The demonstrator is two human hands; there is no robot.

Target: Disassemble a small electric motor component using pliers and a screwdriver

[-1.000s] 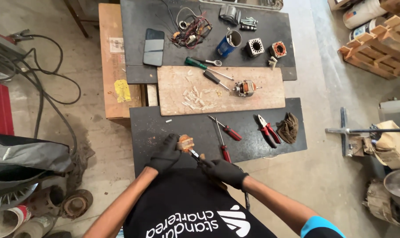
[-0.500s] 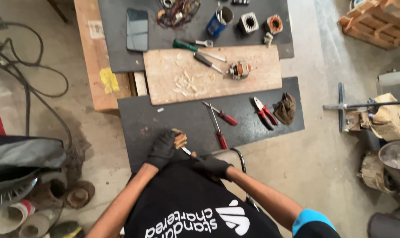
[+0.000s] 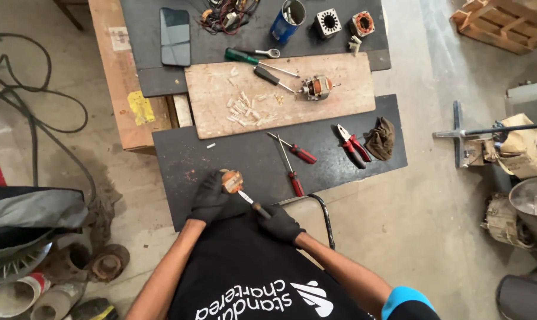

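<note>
Armature (image 3: pixel 232 181) inside left hand (image 3: pixel 209 198) grip

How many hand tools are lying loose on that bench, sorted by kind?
Screwdrivers: 4, two red-handled, one green-handled, one black-handled
Pliers: 1
Wrench: 1
Total: 6

- Two red screwdrivers (image 3: pixel 292 159) lay crossed on the black board (image 3: pixel 351 178).
- Red pliers (image 3: pixel 352 142) sat just beside a brown rag (image 3: pixel 381 137).
- A small rotor (image 3: pixel 317 88) rested on the wooden board (image 3: pixel 351 95), with pale scraps (image 3: pixel 245 106) scattered nearby.
- Further back were a phone (image 3: pixel 175 36), a blue can (image 3: pixel 288 19) and a green screwdriver (image 3: pixel 251 59).
</note>
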